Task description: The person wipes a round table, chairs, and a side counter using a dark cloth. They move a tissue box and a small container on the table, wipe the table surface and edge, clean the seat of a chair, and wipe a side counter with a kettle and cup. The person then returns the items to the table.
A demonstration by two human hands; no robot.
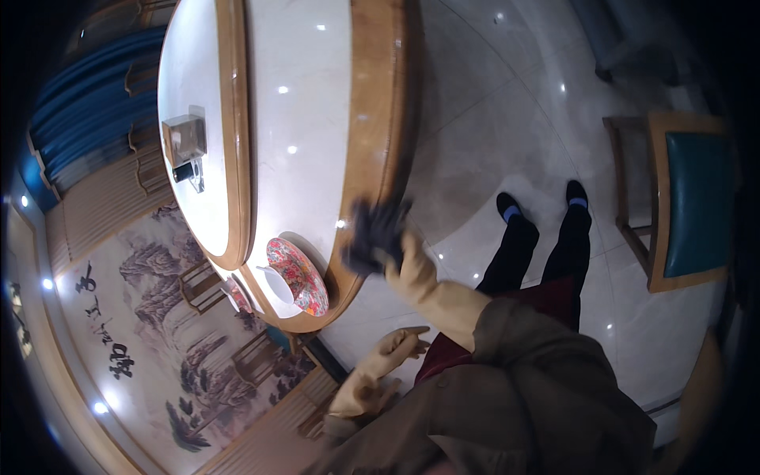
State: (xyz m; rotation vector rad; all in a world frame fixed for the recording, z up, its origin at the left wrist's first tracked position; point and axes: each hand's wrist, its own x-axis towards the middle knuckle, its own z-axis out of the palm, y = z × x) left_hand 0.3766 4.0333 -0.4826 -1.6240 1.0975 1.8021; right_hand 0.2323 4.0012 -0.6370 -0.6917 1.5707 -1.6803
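Observation:
My right hand [409, 261], in a cream rubber glove, reaches across my body and grips a bunched dark cloth [377, 237]. The cloth overlaps the wooden rim [374, 107] of a large round table and is blurred. Lower down, my left hand [392, 353] wears the same kind of glove. Its fingers are loosely bent and hold nothing, apart from the table. A floral plate [306, 279] stands near the table's edge, close to the cloth. On its near side, in view, is a white bowl [276, 284].
A raised turntable [237, 119] carries a tissue box [184, 139] and a small dark-capped item [184, 172]. Another patterned plate [237, 295] lies farther around. A teal-seated chair [697, 205] stands on the tiled floor [469, 136] at right. More wooden chairs [202, 288] line the far side.

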